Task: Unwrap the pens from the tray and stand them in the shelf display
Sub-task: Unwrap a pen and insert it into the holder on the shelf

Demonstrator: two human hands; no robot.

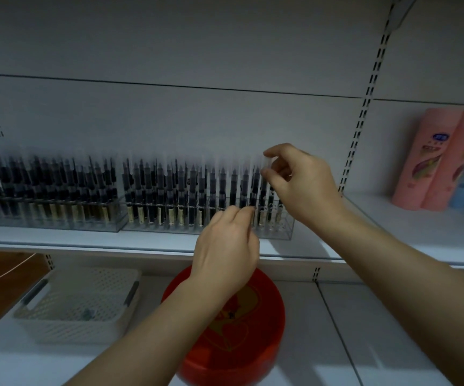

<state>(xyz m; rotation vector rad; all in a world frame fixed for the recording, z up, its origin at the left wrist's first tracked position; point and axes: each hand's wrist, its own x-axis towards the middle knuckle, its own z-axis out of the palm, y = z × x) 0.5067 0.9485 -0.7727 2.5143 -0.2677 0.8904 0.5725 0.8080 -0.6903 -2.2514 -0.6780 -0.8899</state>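
From where I was watching, the far left held a first clear rack [47,215] packed with dark pens, and under the shelf [86,240] sat a white perforated basket [80,305] with something small and dark in it, too blurred to name. Next along stood the second clear rack [278,229], its right end not yet full. The left hand [226,254] hovered over a red tub [225,330], fingers curled up toward the lower end of a pen in that rack; whether they actually pinched it I could not tell. The right hand [300,185] pinched the clear top of a pen [264,188] between thumb and forefinger, upright at the rack's right end. I judged the pen light, stiff and slick, best taken near the cap and guided low down, as a tilt might jam it. Pink and blue bottles [442,160] stood at far right.
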